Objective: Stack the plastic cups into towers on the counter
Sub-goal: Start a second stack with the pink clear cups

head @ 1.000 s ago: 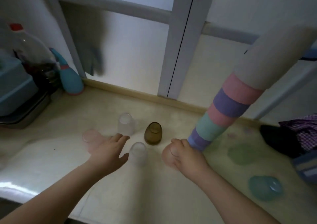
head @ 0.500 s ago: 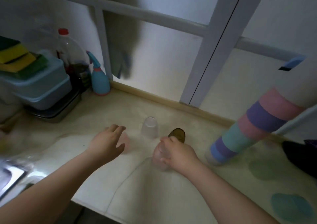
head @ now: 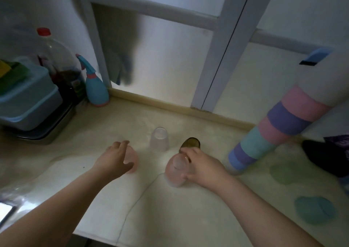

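Observation:
On the cream counter (head: 151,209), my right hand (head: 202,166) grips an upside-down frosted pink cup (head: 174,173) that stands on the surface; a paler cup seems nested with it. My left hand (head: 115,159) curls over a second upside-down pink cup (head: 133,157), thumb in front and fingers behind. A clear cup (head: 159,139) stands upside down just beyond, between the hands. Partly hidden behind my right fingers is a brown cup (head: 190,142). A tall tower of pink, purple and teal cups (head: 273,133) rises at the right.
A green cup (head: 282,171) and a teal cup (head: 314,210) sit at the right. At the back left are a blue tub (head: 28,99) on a metal tray, a red-capped bottle (head: 56,57) and a blue spray bottle (head: 96,90). Dark cloth (head: 324,156) lies far right.
My right hand moved its pink cup left onto the spot of the near clear cup, which no longer stands alone. My left hand shifted left and closed over the other pink cup. The view shifted left.

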Demonstrator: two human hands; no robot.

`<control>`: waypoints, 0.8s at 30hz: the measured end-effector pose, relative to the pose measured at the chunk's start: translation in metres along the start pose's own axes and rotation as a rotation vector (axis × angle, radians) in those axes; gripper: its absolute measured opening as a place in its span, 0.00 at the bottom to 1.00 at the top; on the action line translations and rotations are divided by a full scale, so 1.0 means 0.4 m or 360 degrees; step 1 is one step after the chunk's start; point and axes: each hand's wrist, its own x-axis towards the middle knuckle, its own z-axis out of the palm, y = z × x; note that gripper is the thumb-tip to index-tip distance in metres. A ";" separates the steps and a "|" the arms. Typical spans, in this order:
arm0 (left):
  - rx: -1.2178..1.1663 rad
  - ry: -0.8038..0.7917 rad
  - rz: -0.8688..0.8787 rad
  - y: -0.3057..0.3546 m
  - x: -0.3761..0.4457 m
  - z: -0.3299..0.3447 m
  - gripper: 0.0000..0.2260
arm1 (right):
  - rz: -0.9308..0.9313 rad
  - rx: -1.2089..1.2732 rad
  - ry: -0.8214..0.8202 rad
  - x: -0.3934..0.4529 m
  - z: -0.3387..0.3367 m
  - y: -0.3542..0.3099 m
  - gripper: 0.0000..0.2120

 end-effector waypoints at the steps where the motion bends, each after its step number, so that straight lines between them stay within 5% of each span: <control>1: 0.0009 -0.0022 -0.0013 0.003 0.005 0.000 0.30 | 0.0009 0.0004 0.0022 -0.007 -0.006 0.009 0.32; 6: -0.0044 0.0011 0.0052 0.074 0.012 -0.067 0.28 | 0.0096 -0.0002 0.0078 -0.039 -0.038 0.069 0.34; 12: -0.0167 0.0137 0.0485 0.268 -0.052 -0.177 0.29 | 0.0124 0.0012 0.0122 -0.051 -0.075 0.105 0.30; 24: 0.0008 -0.0075 0.0562 0.355 -0.049 -0.003 0.29 | 0.0102 0.0053 0.0078 -0.029 -0.061 0.152 0.29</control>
